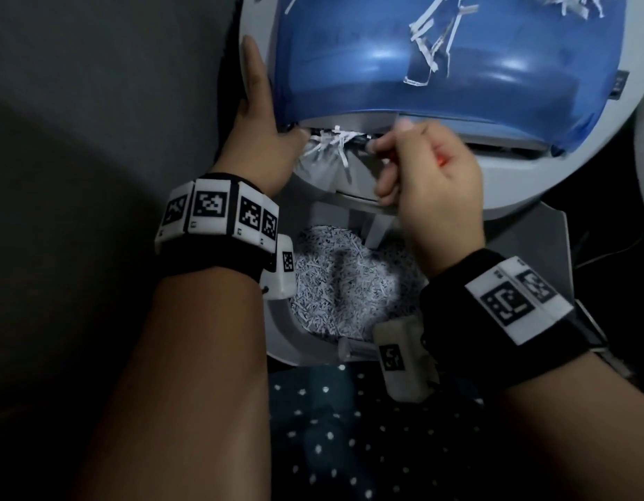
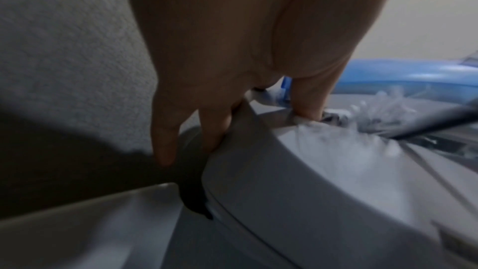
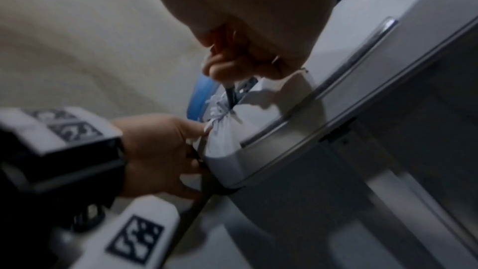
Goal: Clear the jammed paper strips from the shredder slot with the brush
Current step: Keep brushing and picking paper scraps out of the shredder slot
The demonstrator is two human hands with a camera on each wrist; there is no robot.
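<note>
Brush [image 1: 376, 144] pinched in my right hand [image 1: 434, 182] meets paper strips [image 1: 329, 142] beside my flat-fingered left hand [image 1: 260, 124] bracing the shredder [image 1: 512, 175].

It looks like a room at home or a small office: I'm on a grey carpet [image 1: 96, 103], bent over a grey paper shredder [image 1: 512, 175] with a blue cover [image 1: 349, 66], its bin [image 1: 288, 327] full of shredded paper [image 1: 342, 283].
</note>
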